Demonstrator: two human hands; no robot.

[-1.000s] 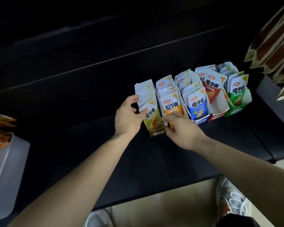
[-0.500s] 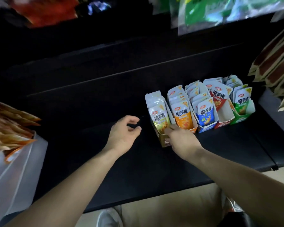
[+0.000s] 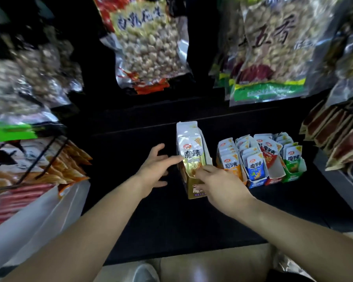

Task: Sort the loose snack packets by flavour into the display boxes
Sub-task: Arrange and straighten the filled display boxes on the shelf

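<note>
At far left, a white bin (image 3: 39, 210) of orange packs sits well apart from the work. The left hand (image 3: 153, 169) is spread and released, one fingertip touching the side of the gold box (image 3: 195, 189). That box stands on the black shelf (image 3: 171, 220), a little apart from the row. Its packets (image 3: 190, 151) stand upright inside. The right hand (image 3: 220, 186) lies over the box's front lip; we cannot tell whether its fingers grasp a packet. We judge the gold flavour is being tidied, so the next move is to steady the box and seat the front packet. To the right stand the orange box (image 3: 230, 165), blue box (image 3: 255, 174), red box (image 3: 273, 178) and green box (image 3: 293, 169). Nothing blocks the hands; brown packs (image 3: 334, 135) crowd the far right.
</note>
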